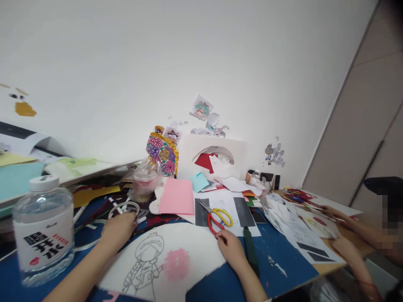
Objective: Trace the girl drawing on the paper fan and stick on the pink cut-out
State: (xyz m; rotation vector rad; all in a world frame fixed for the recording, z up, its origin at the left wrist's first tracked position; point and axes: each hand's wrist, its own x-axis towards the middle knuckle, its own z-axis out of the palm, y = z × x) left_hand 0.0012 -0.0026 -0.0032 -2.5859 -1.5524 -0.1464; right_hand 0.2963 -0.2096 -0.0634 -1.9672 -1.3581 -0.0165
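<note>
A white fan-shaped sheet (126, 268) lies before me, with a pencil-drawn figure and a pink patterned mark on it. My right hand (232, 248) is at the sheet's right edge, fingers curled against the red handle loop of the scissors (210, 216). The scissors have red and yellow handles, their blades pointing away to the left. Beyond the sheet's left side my left hand (121, 228) reaches down among a coiled white cable (129, 204) and white markers (112, 202). Its fingers are mostly hidden behind the back of the hand.
A large water bottle (44, 235) stands at the left. Behind are a lidded plastic cup (146, 182), pink paper (176, 196) and a white box (239, 155). A dark green tool (251, 251) lies right of my right hand. Another person's hands (344, 247) work at the far right.
</note>
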